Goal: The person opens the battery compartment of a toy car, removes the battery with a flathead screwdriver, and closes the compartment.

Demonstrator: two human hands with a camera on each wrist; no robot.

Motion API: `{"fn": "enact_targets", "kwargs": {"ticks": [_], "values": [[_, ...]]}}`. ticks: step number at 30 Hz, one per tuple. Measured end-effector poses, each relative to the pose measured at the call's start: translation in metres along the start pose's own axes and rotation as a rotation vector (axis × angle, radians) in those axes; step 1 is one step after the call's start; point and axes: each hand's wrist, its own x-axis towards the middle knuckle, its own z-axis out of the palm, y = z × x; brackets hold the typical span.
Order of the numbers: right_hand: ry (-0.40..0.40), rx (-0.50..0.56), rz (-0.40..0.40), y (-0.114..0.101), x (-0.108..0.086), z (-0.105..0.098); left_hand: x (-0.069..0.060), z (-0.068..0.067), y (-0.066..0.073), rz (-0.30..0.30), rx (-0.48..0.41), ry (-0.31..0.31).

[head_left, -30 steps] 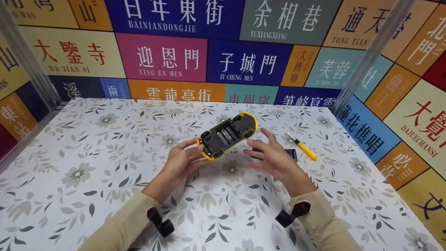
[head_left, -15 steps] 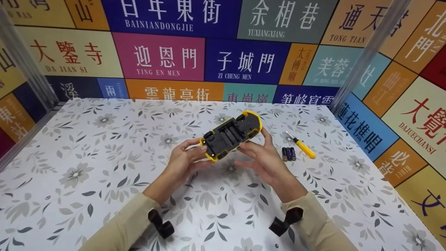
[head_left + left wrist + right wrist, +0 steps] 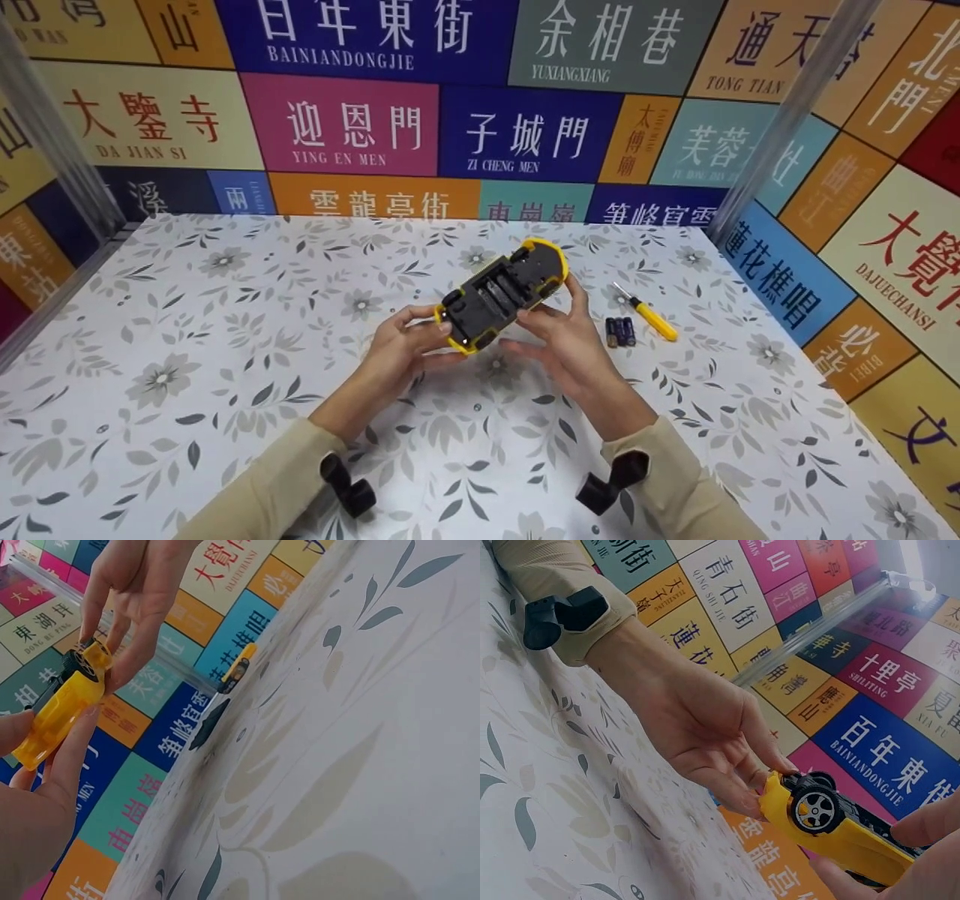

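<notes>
A yellow toy car (image 3: 541,268) is held upside down above the table, its black underside and open slotted battery compartment (image 3: 501,292) facing up. Whether anything lies in the slots is hard to tell. My left hand (image 3: 397,349) pinches the near-left end between thumb and fingers. At the other end, my right hand (image 3: 570,349) holds the car, thumb on the underside's edge and a finger behind it. The left wrist view shows the yellow side of the car (image 3: 64,716) between both hands; a spoked wheel (image 3: 815,810) shows in the right wrist view.
Several dark batteries (image 3: 620,331) lie side by side on the table, right of my right hand. Beyond them lies a screwdriver (image 3: 654,319) with a yellow handle. A floral cloth (image 3: 247,360) covers the table; colourful sign-printed walls (image 3: 345,124) and clear posts (image 3: 780,112) stand around it.
My right hand has moved left from beside the car and now grips its far end. The batteries it partly covered now show fully. The car has shifted slightly right.
</notes>
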Motion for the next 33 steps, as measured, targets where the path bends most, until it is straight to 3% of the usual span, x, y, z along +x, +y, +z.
{"fn": "enact_targets", "kwargs": {"ticks": [9, 15, 24, 33], "values": [[0.068, 0.012, 0.009, 0.0017, 0.0041, 0.0006, -0.0021, 0.0031, 0.0004, -0.025, 0.031, -0.043], [0.078, 0.002, -0.008, 0.0036, 0.0043, 0.0010, -0.0020, 0.0020, -0.0004, -0.030, 0.036, -0.056], [0.105, -0.037, -0.029, 0.0050, 0.0060, 0.0000, -0.0034, 0.0025, 0.0015, -0.096, 0.044, -0.087], [0.100, -0.018, -0.053, 0.0070, 0.0074, -0.0017, -0.0022, -0.0003, 0.0004, -0.098, 0.114, -0.128]]}}
